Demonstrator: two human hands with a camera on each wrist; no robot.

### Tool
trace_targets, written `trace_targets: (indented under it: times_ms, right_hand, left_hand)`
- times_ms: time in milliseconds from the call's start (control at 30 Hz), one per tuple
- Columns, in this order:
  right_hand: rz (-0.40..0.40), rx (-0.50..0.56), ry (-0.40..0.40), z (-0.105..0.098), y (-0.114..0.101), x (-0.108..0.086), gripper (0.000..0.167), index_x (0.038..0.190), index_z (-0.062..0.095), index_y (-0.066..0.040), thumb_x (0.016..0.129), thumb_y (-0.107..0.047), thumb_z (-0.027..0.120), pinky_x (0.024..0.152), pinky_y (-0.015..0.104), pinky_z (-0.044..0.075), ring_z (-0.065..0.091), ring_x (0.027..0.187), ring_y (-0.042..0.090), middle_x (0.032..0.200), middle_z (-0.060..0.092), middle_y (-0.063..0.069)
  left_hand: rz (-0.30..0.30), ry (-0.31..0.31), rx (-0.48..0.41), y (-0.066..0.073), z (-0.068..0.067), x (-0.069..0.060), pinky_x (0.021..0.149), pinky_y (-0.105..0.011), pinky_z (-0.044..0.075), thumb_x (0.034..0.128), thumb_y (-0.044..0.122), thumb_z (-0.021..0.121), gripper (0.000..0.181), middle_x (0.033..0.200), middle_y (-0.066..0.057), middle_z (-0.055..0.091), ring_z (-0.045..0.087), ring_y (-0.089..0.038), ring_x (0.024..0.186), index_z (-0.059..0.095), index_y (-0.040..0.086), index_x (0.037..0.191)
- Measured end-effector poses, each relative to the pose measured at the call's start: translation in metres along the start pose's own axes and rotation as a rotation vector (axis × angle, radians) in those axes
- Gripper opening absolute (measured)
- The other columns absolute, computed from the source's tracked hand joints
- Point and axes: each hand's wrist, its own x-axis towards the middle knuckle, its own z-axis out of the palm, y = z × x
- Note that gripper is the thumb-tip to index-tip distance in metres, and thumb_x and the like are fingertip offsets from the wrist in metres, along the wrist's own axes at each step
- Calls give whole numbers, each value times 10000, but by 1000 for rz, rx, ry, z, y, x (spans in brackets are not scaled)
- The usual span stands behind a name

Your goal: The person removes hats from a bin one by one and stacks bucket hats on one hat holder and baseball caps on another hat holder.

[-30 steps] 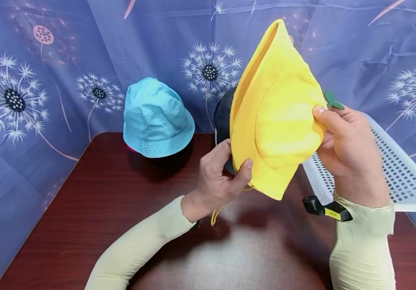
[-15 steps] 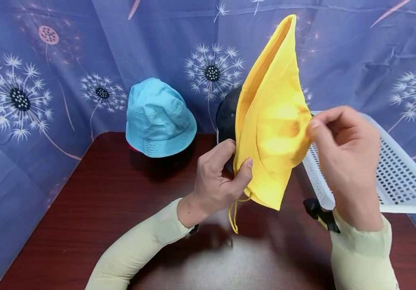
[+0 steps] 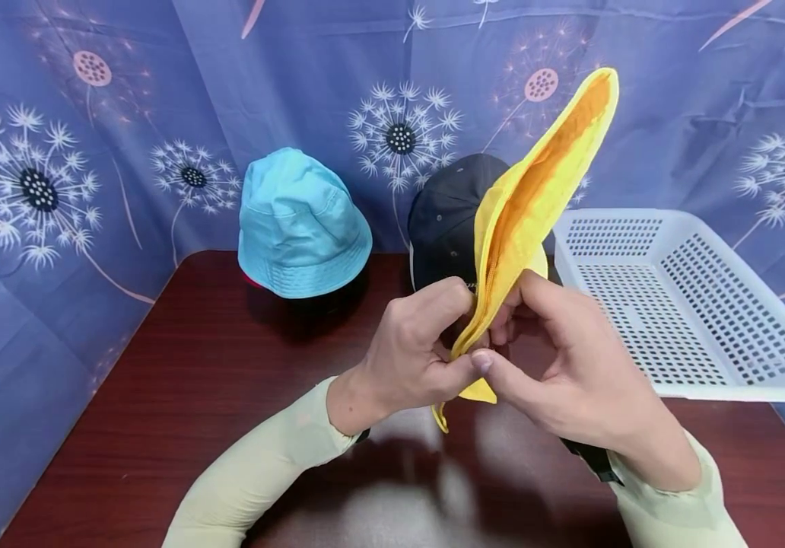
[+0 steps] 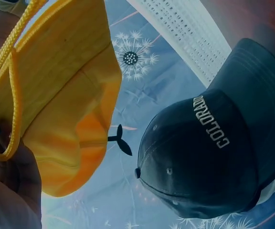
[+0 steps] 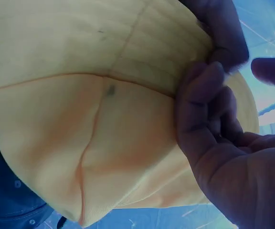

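A yellow bucket hat (image 3: 543,190) is held up edge-on, its opening turned toward the head camera. My left hand (image 3: 409,346) pinches the brim's lower edge. My right hand (image 3: 584,365) has curled fingers against the outer side of the hat, and its thumb meets the left thumb at the brim. In the right wrist view, the right fingers (image 5: 195,109) lie on the fabric while the thumb stands apart from them. A yellow cord (image 4: 15,95) hangs from the hat. The green sprout (image 4: 121,139) on its crown shows in the left wrist view.
Behind the hat sits a dark baseball cap (image 3: 447,217) with "COLORADO" lettering. A light-blue bucket hat (image 3: 303,224) stands left of it on the brown table (image 3: 180,365). To the right is a white perforated basket (image 3: 680,304). A patterned blue cloth (image 3: 228,68) hangs behind.
The right hand has left the crown by the sprout and come down to the brim beside the left hand. The yellow hat has turned edge-on, uncovering the dark cap and basket.
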Motion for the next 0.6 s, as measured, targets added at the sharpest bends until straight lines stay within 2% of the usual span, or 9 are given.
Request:
trace_targets:
  times_ms: [100,167,267,367,467,600]
  right_hand:
    - [-26,38,22,4,1,0,363,1051,652,-80,785,131,782,591,216,538,607,702,106,850,630,-9]
    - [-39,70,31,6,0,1,386,1117,669,-60,798,140,755,629,222,576,643,728,125,892,667,32]
    - [-75,122,25,7,-2,3,400,1200,667,-19,834,143,683,721,257,614,683,799,169,959,695,88]
    - [-126,147,13,7,-4,6,361,1195,660,17,856,137,623,783,264,617,682,844,195,978,693,93]
    - [-172,169,7,7,-4,7,354,1170,648,56,841,166,576,800,252,603,661,860,189,975,674,105]
    - [-184,158,7,8,-4,7,406,1163,641,62,792,195,545,787,242,583,639,873,174,983,658,107]
  left_hand:
    - [21,-38,6,2,-2,1,607,-158,380,997,262,662,227,796,-24,484,462,-98,700,512,105,930]
    - [30,-60,-12,3,-3,2,614,-144,395,921,228,677,213,809,-14,483,473,-82,708,498,113,928]
    - [47,-96,-58,3,-6,3,624,-134,414,873,289,668,262,816,-12,482,489,-69,717,489,112,946]
    - [62,-122,-112,1,-9,4,629,-154,418,906,330,637,284,807,-20,476,486,-80,717,492,97,975]
    - [88,-124,-146,-1,-12,4,620,-168,423,936,288,594,232,792,-31,488,489,-91,700,501,78,967]
    - [103,-120,-112,-1,-13,3,610,-175,420,952,235,513,170,790,-34,499,476,-103,683,515,65,953]
